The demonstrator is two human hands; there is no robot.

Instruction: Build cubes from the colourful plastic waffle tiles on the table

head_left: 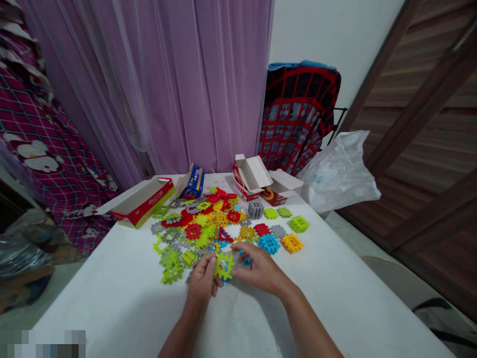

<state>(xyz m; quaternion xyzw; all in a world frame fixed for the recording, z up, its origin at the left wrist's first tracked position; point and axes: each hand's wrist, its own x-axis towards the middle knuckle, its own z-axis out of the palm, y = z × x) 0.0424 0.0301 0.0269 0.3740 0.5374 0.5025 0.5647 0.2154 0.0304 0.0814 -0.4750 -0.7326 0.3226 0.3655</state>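
Observation:
My left hand (202,279) is closed, pinching a lime-green interlocking plastic tile (224,266) with toothed edges and an opening in its middle. Just right of that tile is my right hand (259,267), its thumb and fingers curved and apart. Whether its fingertips touch the tile's edge I cannot tell. A bit of blue plastic (244,258) shows between the fingers of this hand, and I cannot make out whether it is held or lies behind. Beyond both hands spreads a heap of toothed tiles (203,219) in red, yellow, green, grey and blue.
Right of the heap sit assembled blue (269,244), yellow (292,243) and green (298,223) blocks, plus a grey stack (255,210). Open cardboard boxes (143,204) stand along the back of the white table (122,298). A white plastic bag (339,171) hangs over the right edge.

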